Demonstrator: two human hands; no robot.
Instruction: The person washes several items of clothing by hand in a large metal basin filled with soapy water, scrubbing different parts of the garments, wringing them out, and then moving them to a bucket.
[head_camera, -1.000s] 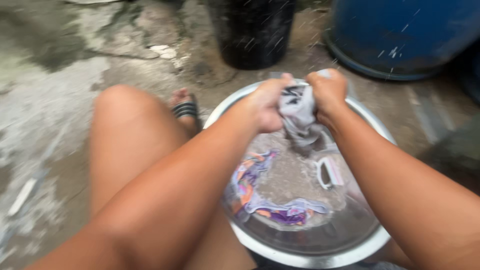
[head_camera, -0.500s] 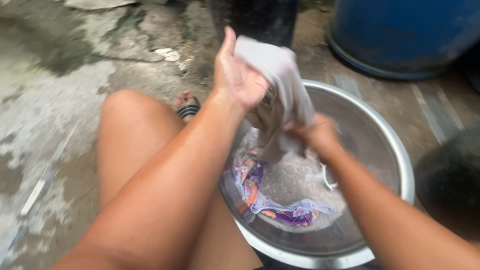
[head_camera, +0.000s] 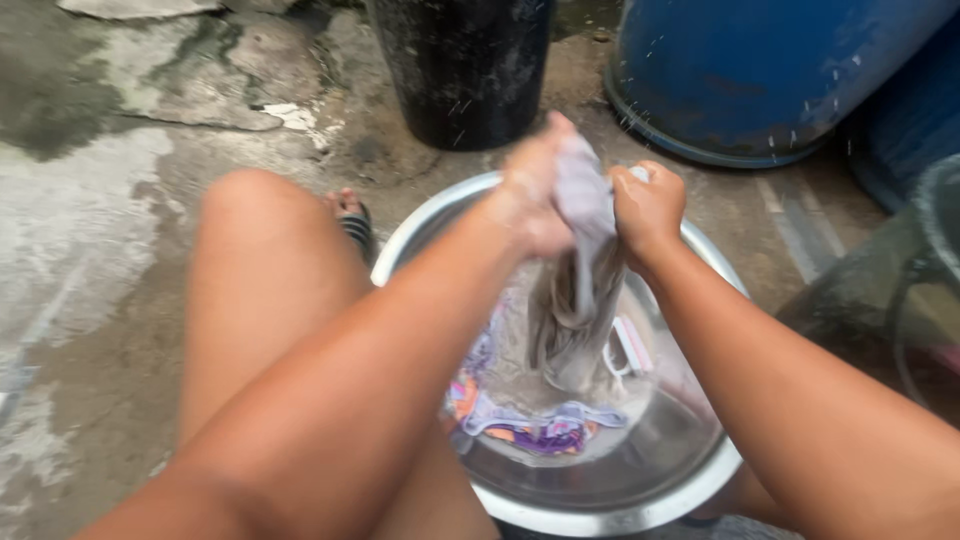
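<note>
Both of my hands grip a wet pale grey garment (head_camera: 575, 300) over a round metal basin (head_camera: 600, 505). My left hand (head_camera: 535, 195) clasps its top from the left, and my right hand (head_camera: 648, 205) clasps it from the right, fists close together. The cloth hangs down twisted into soapy water. A purple and orange patterned cloth (head_camera: 530, 425) lies in the water at the near side of the basin. A small white brush (head_camera: 628, 350) lies beside the hanging cloth.
A black bucket (head_camera: 465, 65) stands beyond the basin, a large blue drum (head_camera: 760, 70) to its right. A dark container (head_camera: 900, 290) is at the right edge. My bare left knee (head_camera: 255, 240) and a sandalled foot (head_camera: 352, 222) are left of the basin on wet concrete.
My left hand has come down from its raised, open hold on the cloth. Both fists are now closed together on the garment's top, and water drops fly off.
</note>
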